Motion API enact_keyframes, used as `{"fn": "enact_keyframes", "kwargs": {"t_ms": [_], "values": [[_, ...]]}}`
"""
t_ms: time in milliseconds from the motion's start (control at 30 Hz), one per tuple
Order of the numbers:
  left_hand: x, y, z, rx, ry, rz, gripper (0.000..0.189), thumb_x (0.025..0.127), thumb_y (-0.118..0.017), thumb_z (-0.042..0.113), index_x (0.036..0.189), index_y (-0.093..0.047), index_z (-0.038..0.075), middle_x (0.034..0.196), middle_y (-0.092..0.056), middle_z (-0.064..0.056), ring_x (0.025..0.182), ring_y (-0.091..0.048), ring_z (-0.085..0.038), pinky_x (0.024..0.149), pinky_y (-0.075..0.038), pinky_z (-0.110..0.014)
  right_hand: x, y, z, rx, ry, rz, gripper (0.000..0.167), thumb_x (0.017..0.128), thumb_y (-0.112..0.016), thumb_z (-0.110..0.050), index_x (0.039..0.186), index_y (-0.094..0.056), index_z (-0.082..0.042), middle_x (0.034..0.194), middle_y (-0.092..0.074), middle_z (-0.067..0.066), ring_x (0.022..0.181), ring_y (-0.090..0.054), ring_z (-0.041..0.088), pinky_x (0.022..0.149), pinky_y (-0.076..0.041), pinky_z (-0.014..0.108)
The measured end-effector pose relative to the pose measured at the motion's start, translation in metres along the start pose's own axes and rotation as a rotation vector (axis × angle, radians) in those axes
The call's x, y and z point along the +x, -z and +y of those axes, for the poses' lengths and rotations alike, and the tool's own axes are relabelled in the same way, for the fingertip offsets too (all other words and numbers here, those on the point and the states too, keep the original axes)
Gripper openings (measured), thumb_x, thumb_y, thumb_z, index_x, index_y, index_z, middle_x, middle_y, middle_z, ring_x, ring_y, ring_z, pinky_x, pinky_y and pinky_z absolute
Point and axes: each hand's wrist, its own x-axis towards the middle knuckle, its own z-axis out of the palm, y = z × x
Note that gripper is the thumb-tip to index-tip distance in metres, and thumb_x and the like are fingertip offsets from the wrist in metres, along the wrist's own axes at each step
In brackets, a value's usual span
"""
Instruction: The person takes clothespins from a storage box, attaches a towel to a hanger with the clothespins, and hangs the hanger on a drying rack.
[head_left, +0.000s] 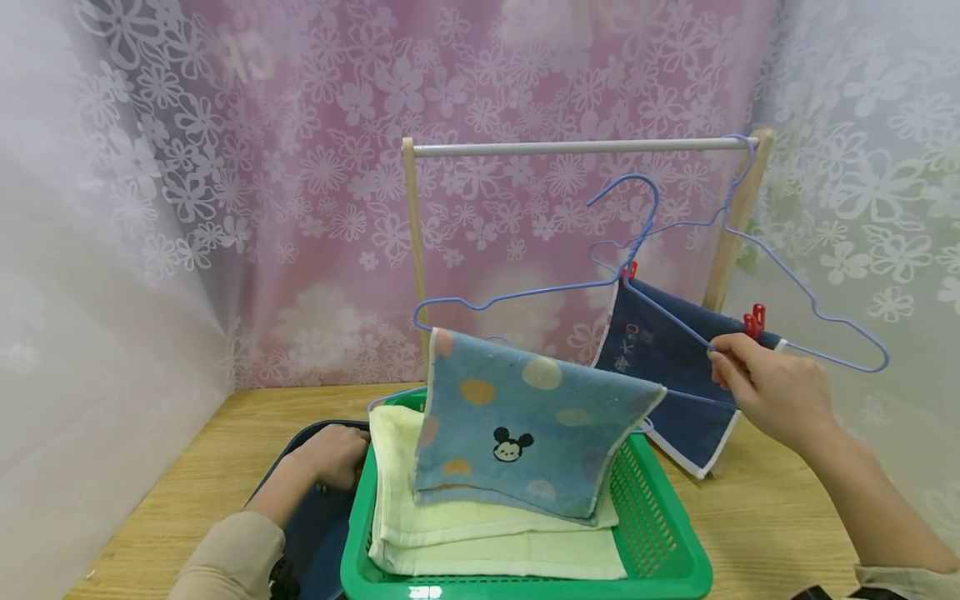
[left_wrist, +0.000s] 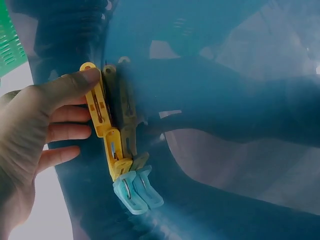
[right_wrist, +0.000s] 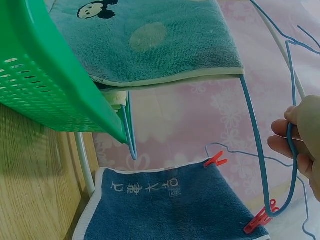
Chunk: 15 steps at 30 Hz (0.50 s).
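Navy towel (right_wrist: 155,210) is hanging at right, showing white characters, last two reading 大吉; pale blue towel (head_left: 510,404) is showing a mouse face. Right hand (head_left: 780,387) is pinching a blue hanger (head_left: 555,290) near its right end, right of center; pale blue towel is draping over the lower bar, left of the grip. Left hand (head_left: 333,454) is pinching a yellow clothespin (left_wrist: 98,107) in a dark blue basin (head_left: 318,533), lower left; light blue clothespin (left_wrist: 131,192) is lying nearby. Green basket (head_left: 525,588), bottom center, is holding a folded yellow towel (head_left: 510,554).
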Motion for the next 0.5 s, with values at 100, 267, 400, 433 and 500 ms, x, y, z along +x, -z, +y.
{"fn": "enact_keyframes", "kwargs": {"t_ms": [100,267,400,433,500], "values": [[0.0009,0.0007,0.0011,-0.021,-0.009,0.014,0.030,0.074,-0.071,0.015,0.059,-0.046,0.024,0.073,-0.051,0.010,0.053,-0.037,-0.004,0.052,-0.036,-0.023,-0.0006,-0.0007,0.0005,0.000,0.000,0.003,0.031,0.097,-0.046,-0.030,0.087,-0.062,-0.005,0.057,-0.056,-0.005,0.038,-0.039,0.004,0.035,-0.021,0.020],[0.0034,-0.0007,0.0058,-0.094,-0.027,0.005,0.026,0.078,-0.071,0.027,0.064,-0.050,0.025,0.068,-0.049,0.012,0.054,-0.038,-0.002,0.053,-0.038,-0.023,-0.0015,-0.0014,0.0009,0.003,-0.003,-0.003,0.030,0.097,-0.047,-0.030,0.086,-0.061,-0.006,0.056,-0.055,-0.006,0.039,-0.036,0.002,0.035,-0.020,0.019],[0.0057,-0.0001,0.0093,-0.131,-0.007,-0.013,0.027,0.081,-0.068,0.031,0.062,-0.050,0.025,0.060,-0.044,0.014,0.050,-0.038,-0.003,0.051,-0.039,-0.024,-0.0022,-0.0019,0.0019,0.001,-0.006,-0.009,0.025,0.096,-0.050,-0.027,0.086,-0.061,-0.007,0.056,-0.053,-0.007,0.039,-0.033,0.001,0.035,-0.019,0.020],[0.0062,0.0004,0.0098,-0.130,-0.003,-0.016,0.028,0.081,-0.068,0.031,0.061,-0.049,0.025,0.059,-0.044,0.013,0.049,-0.038,-0.003,0.051,-0.039,-0.025,-0.0023,-0.0021,0.0024,0.000,-0.004,-0.011,0.025,0.096,-0.049,-0.027,0.086,-0.061,-0.007,0.056,-0.053,-0.007,0.039,-0.032,0.001,0.035,-0.019,0.020],[0.0071,0.0009,0.0095,-0.104,-0.009,-0.017,0.029,0.081,-0.069,0.030,0.060,-0.049,0.025,0.059,-0.045,0.013,0.049,-0.038,-0.003,0.050,-0.039,-0.025,-0.0025,-0.0023,0.0033,0.001,-0.003,-0.013,0.025,0.096,-0.049,-0.027,0.086,-0.060,-0.007,0.056,-0.053,-0.006,0.039,-0.032,0.001,0.035,-0.019,0.020]]}}
